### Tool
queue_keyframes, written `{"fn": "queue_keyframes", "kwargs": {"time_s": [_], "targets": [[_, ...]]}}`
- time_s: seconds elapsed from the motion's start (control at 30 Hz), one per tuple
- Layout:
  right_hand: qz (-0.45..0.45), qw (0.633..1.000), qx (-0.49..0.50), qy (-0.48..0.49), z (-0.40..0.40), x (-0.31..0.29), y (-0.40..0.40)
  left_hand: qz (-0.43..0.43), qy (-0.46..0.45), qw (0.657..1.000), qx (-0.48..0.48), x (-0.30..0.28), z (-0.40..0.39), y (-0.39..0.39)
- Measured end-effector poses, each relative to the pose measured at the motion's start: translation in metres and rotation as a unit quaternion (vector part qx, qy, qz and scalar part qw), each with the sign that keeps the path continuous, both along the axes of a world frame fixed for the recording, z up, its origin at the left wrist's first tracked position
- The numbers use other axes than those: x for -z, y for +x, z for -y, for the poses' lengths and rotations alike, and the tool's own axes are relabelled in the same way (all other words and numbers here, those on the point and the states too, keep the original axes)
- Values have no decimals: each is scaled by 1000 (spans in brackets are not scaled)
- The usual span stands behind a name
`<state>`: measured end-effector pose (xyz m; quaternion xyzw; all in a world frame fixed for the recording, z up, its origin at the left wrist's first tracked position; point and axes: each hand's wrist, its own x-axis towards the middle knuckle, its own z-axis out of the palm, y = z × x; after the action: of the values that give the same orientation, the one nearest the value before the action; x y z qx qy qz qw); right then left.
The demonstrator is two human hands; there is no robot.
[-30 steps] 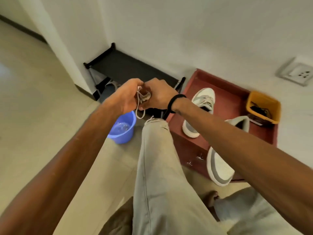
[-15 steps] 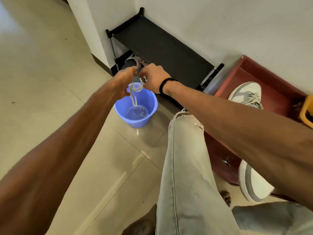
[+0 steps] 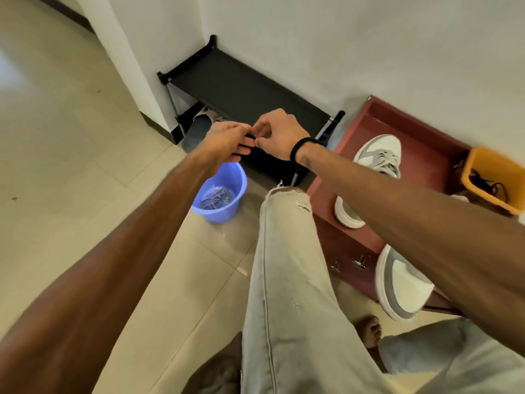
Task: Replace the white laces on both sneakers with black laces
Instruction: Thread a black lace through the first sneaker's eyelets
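Just left of centre in the frame a blue bucket [image 3: 220, 194] stands on the tiled floor [image 3: 71, 166], and a loose tangle of white laces [image 3: 214, 199] lies at its bottom. Above it, both hands meet: the left hand [image 3: 227, 142] has its fingers mostly straight and relaxed, while the right hand [image 3: 279, 135] curls its fingertips together. Whether anything is pinched there I cannot tell.

At the right edge a yellow bin [image 3: 495, 179] holds dark laces [image 3: 484, 183]. It sits on a low red table [image 3: 426, 155] against the wall, beside one grey-and-white sneaker [image 3: 377, 155]. A second sneaker [image 3: 400, 288] lies at the table's near end, lower right. A black shoe rack [image 3: 241, 92] stands behind the hands.
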<state>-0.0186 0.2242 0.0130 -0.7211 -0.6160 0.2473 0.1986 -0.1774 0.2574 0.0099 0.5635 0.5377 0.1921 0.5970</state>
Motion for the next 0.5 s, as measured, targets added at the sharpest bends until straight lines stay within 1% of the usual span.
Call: {"fn": "queue_keyframes", "kwargs": {"time_s": [0.1, 0.2, 0.33, 0.5], "targets": [[5, 999, 20, 27, 28, -20, 36, 3, 13, 1000, 23, -17, 16, 38], [13, 998, 34, 44, 65, -39, 83, -4, 19, 997, 73, -38, 40, 82], [10, 993, 109, 54, 131, -53, 162, -12, 27, 986, 163, -61, 79, 159], [2, 975, 213, 58, 210, -53, 255, -6, 36, 966, 255, -63, 131, 268]]}}
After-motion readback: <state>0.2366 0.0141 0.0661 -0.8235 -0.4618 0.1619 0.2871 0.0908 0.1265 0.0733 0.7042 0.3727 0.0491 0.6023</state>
